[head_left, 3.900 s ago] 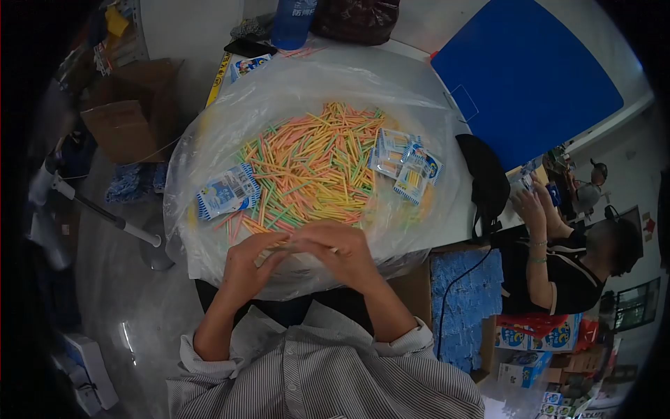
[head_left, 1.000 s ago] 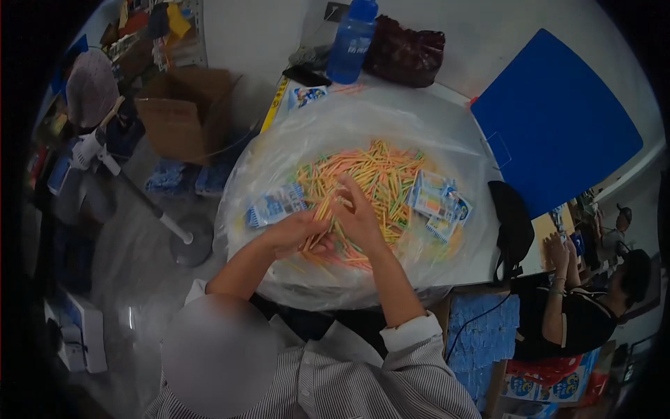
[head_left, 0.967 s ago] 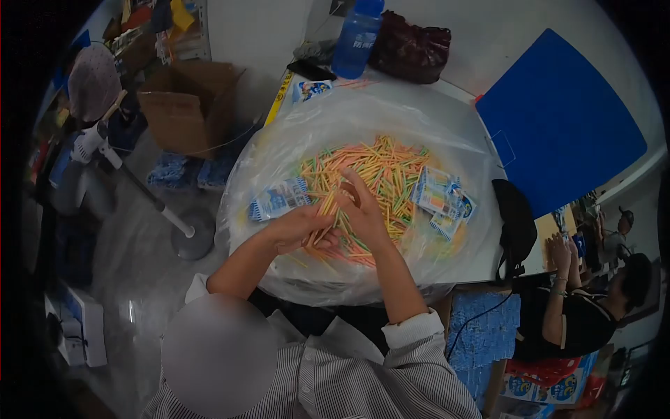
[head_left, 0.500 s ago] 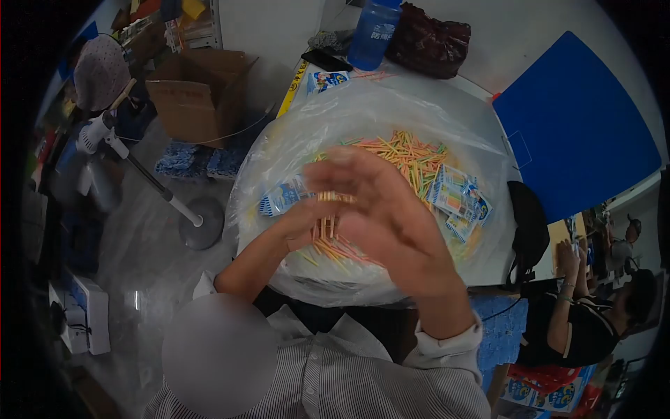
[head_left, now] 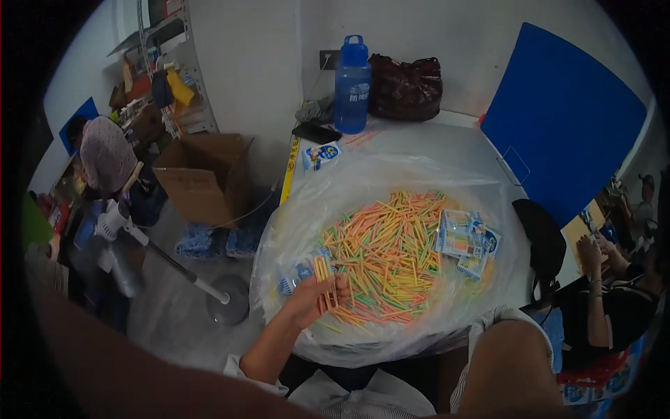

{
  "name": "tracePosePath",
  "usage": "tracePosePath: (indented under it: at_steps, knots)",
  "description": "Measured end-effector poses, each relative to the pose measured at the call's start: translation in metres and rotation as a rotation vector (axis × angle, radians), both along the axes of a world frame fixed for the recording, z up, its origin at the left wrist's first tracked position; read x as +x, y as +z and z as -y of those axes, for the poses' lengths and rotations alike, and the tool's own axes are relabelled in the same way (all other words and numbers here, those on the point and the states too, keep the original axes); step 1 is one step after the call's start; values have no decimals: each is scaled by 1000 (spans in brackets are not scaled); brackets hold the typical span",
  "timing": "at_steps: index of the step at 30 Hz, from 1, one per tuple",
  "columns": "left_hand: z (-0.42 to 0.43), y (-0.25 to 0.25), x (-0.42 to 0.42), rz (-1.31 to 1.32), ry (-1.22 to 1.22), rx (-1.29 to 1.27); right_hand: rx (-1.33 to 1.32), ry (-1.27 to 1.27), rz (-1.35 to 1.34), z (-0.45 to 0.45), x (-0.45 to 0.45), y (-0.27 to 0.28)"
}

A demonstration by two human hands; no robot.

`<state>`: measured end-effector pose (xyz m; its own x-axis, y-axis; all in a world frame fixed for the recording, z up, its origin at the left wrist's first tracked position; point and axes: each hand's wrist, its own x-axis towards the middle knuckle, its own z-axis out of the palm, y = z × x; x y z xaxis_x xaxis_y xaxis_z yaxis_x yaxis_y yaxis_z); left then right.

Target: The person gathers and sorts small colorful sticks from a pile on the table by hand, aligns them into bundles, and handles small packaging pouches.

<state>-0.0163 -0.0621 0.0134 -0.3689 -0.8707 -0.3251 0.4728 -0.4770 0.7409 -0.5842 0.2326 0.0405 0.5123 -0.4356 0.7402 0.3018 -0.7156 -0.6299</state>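
My left hand [head_left: 312, 300] is closed around a small bundle of thin coloured sticks [head_left: 322, 271], held upright at the left edge of the pile. The loose pile of sticks [head_left: 391, 258], yellow, orange, pink and green, is spread on a clear plastic sheet [head_left: 293, 216] over the table. Just behind my left hand lies a blue and white packet [head_left: 296, 274], partly covered. Several similar packets [head_left: 460, 237] lie to the right of the pile. Of my right arm, only the raised forearm [head_left: 513, 363] shows near the camera; I cannot see its fingers.
A blue water bottle [head_left: 352, 94], a dark red bag [head_left: 406, 87] and a phone [head_left: 316, 133] stand at the table's back. A blue panel [head_left: 565, 119] and a black bag [head_left: 539, 237] are at right, near another person [head_left: 607, 307]. Left are an open carton [head_left: 199, 178] and a stand [head_left: 227, 299].
My right hand has left its place over the pile and come up towards the camera, out of sight. The view has tilted up. My left hand still holds the sticks.
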Motion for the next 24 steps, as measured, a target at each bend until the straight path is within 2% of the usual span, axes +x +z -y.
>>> tracePosePath:
  at_steps: [1, 5, 8, 11, 12, 13, 15, 16, 17, 19, 21, 22, 24]
  knots:
    - [7, 4, -2, 8, -7, -12, -32, -43, 5, -13, -21, -19]
    - [-3, -1, 1, -71, 30, 20, 32, -13, 14, 158, 188, 77]
    - [0, -5, -5, -148, 44, -1, 35, -27, -45, 229, 319, 126]
    - [-2, -17, -9, -179, 53, 32, 9, -100, -137, 255, 398, 141]
    - [3, -18, -11, -167, 26, 24, -22, -140, -162, 255, 388, 138]
    - [5, -14, -15, -186, 15, 15, 36, -332, -162, 266, 396, 110]
    - [5, -4, -22, -303, 142, 47, 282, -513, -203, 285, 402, 44]
    - [10, -15, -20, -390, 136, 42, 396, -585, -177, 288, 404, 15]
    - [12, -13, -22, -399, 121, 35, 421, -630, -196, 283, 405, -3]
    - [15, -7, -26, -356, 291, 11, 431, -680, -216, 272, 406, -19]
    - [15, -4, -28, -357, 341, -16, 356, -847, -306, 263, 409, -28]
    - [15, -3, -27, -350, 395, -42, 356, -853, -297, 259, 409, -31]
    - [17, -3, -26, -358, 437, -56, 706, -671, -328, 256, 411, -34]
